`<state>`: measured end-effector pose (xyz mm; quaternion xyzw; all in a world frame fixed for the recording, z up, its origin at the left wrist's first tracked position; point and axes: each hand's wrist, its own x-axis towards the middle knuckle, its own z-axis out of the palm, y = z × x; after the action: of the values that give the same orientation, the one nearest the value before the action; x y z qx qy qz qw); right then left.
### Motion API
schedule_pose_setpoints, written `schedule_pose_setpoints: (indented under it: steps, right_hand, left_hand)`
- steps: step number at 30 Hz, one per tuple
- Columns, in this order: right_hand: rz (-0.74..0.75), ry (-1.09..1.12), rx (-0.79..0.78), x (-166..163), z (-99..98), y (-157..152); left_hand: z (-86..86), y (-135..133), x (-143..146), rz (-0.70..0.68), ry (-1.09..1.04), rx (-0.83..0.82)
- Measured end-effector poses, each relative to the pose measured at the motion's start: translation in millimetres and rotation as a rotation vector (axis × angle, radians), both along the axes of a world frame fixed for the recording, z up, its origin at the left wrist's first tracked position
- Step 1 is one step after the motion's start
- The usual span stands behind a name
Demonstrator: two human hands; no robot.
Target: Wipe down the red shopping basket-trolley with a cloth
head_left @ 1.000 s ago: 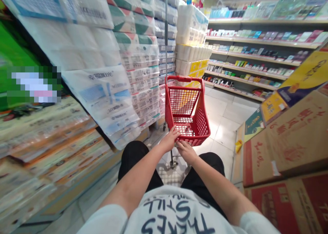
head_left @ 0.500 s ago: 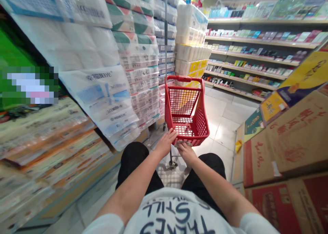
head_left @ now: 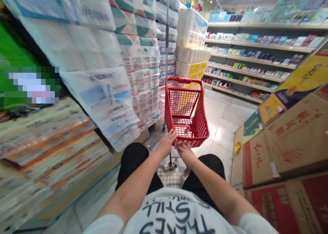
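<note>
A red plastic shopping cart (head_left: 203, 123) with a grid-walled basket stands before my knees, and no goods show inside it. My left hand (head_left: 167, 141) grips the near left corner of its basket, fingers over the rim. Just to the right and lower, my right hand (head_left: 186, 153) has its fingers closed on a greyish cloth (head_left: 188, 145), pressed against the basket's near end below the rim. Only a thin strip of the cloth shows; the hand covers the rest.
Stacked packs of tissue paper (head_left: 99, 94) rise close on the left, beside a low display of orange and white packs (head_left: 61, 159). Cardboard cartons (head_left: 289, 152) line the right. Shelves of boxed goods (head_left: 256, 58) stand at the back, beyond the tiled floor (head_left: 217, 106).
The view has shifted very slightly. Both hands stay at the near end of the cart, with hardly any visible movement.
</note>
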<state>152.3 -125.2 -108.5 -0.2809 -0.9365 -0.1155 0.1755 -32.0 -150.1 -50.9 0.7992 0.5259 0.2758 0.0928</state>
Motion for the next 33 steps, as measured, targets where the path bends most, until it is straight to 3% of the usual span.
schedule_pose_setpoints:
  steps: [13, 23, 26, 33]
  right_hand:
    - [-0.134, 0.056, -0.137, 21, 27.0, -12]
    - [-0.104, 0.325, -0.059, 23, 54.4, -15]
    - [-0.164, 0.407, -0.030, 21, 64.6, -6]
    - [-0.334, 0.196, -0.318, 27, 91.0, 11]
  left_hand:
    - [5.5, -1, 3, 0.014, 0.020, -0.048]
    - [7.2, -7, 6, 0.072, 0.110, -0.056]
    - [7.8, -8, 6, 0.076, 0.157, -0.050]
    - [23.2, -12, 4, 0.116, 0.370, -0.085]
